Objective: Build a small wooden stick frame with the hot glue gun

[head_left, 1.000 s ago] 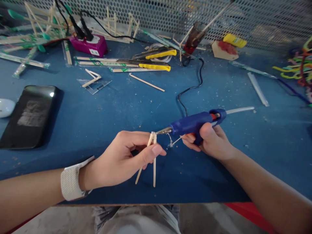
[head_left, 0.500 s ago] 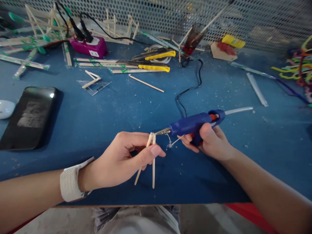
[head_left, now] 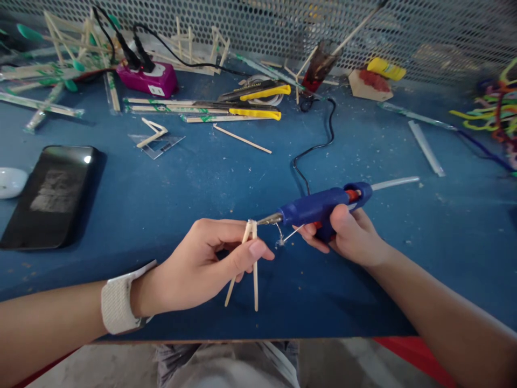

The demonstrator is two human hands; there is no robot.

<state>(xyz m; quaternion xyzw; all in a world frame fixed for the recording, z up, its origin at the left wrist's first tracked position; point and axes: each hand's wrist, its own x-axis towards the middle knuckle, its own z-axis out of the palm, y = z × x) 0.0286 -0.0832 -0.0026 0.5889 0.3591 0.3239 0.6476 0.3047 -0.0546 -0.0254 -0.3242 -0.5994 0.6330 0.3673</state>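
Between the thumb and fingers of my left hand (head_left: pixel 214 258) is a pair of thin wooden sticks (head_left: pixel 256 285), joined at the top and spread apart below in a narrow upside-down V. My right hand (head_left: pixel 351 234) grips a blue hot glue gun (head_left: pixel 313 207) by its handle, fingers around the red trigger. Its metal nozzle points left and meets the top joint of the sticks, or sits right beside it. A clear glue stick (head_left: pixel 396 183) juts from the gun's back end. Strings of glue hang around the wire stand under the nozzle.
A black phone (head_left: pixel 50 196) and a white mouse (head_left: pixel 12 182) lie at left. Behind are a purple power adapter (head_left: pixel 147 80), yellow-handled cutters (head_left: pixel 255 113), a loose stick (head_left: pixel 242 138) and a small joined stick piece (head_left: pixel 152 132). The gun's black cord (head_left: pixel 315 148) runs backward. A spare glue stick (head_left: pixel 426 148) lies right.
Almost nothing differs. The lower ends of the sticks have shifted very slightly right, and the nozzle stays at their top joint.
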